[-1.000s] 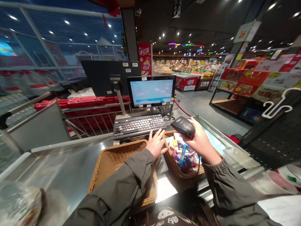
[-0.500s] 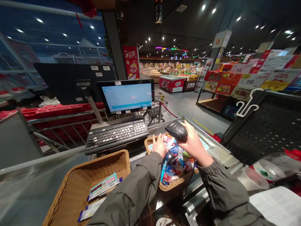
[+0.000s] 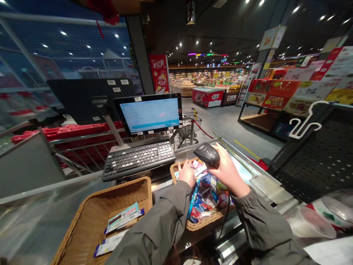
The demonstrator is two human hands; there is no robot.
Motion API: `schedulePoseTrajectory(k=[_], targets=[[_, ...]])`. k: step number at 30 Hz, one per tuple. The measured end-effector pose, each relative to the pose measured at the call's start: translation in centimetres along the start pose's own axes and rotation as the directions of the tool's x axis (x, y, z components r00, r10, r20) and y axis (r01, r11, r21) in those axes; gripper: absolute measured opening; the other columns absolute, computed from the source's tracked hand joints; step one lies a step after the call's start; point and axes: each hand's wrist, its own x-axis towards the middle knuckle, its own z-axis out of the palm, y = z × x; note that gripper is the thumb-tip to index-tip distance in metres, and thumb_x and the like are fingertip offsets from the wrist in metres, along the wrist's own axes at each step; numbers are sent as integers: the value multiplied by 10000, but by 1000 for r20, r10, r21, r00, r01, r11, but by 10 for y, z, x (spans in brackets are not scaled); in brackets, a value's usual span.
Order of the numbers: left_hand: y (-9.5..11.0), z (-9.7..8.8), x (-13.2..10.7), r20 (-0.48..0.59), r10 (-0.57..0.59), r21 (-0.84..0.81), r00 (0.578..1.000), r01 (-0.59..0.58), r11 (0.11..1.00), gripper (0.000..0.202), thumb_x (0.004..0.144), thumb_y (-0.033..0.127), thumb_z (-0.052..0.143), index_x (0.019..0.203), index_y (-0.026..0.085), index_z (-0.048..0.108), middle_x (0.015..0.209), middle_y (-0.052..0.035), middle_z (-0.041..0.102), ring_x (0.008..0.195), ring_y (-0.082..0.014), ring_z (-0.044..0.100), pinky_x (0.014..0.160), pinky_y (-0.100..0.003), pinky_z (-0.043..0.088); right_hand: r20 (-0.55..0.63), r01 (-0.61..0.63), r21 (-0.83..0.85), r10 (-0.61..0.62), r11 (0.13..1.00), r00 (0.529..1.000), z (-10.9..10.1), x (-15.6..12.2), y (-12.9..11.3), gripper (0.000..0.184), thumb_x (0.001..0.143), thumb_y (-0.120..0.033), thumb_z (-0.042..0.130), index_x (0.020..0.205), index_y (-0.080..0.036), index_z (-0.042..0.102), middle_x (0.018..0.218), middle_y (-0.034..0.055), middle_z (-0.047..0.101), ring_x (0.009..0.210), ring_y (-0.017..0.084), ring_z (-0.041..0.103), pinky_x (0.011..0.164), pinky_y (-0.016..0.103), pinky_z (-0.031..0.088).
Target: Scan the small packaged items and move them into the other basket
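Note:
My right hand (image 3: 227, 169) is wrapped round a black handheld barcode scanner (image 3: 206, 154), its head turned to the left above a small wicker basket (image 3: 202, 223). Several colourful small packages (image 3: 205, 197) fill that basket. My left hand (image 3: 187, 173) reaches over its left part with the visible fingers apart, touching the goods. Beside it lies a white packet (image 3: 200, 169), below the scanner; whether the thumb touches it is hidden. A slim blue package (image 3: 193, 200) leans near my left wrist.
A larger wicker basket (image 3: 82, 221) on the left holds a few flat packs (image 3: 122, 218). Behind stand a keyboard (image 3: 139, 157) and a lit monitor (image 3: 151, 114). The scanner's cable (image 3: 228, 209) hangs by the small basket. Plastic tubs (image 3: 311, 222) stand at right.
The view has turned slightly, shifting the background to the right. My right hand still holds the scanner above the small basket. My left hand stays at the goods with little visible movement.

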Motion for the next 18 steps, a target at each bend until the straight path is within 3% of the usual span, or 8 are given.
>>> schedulePoseTrajectory(k=[5, 9, 18], targets=[[-10, -28, -4, -139, 77, 36, 987, -72, 997, 146, 792, 192, 575, 819, 205, 718, 1490, -97, 473, 1438, -337, 307, 1170, -660, 127, -4, 6, -11, -6, 1000, 1000, 2, 0, -9, 581, 701, -257, 610, 1269, -184, 512, 1332, 158, 559, 1413, 382, 340, 1132, 627, 285], [-30, -54, -12, -274, 174, 62, 946, -163, 985, 133, 815, 176, 573, 746, 198, 685, 1497, -93, 465, 1440, -330, 313, 1156, -690, 143, -9, 26, -28, -26, 999, 1000, 3, 1, -18, 554, 732, -304, 610, 1265, -185, 514, 1336, 158, 557, 1412, 388, 342, 1126, 636, 292], [-92, -118, -42, -517, 218, 96, 828, -196, 976, 77, 855, 262, 611, 892, 231, 671, 1477, -70, 495, 1444, -317, 321, 1154, -686, 103, 31, 118, -94, -116, 989, 993, 17, -1, -42, 499, 754, -257, 605, 1247, -197, 557, 1387, 149, 522, 1416, 381, 333, 1147, 632, 268]])
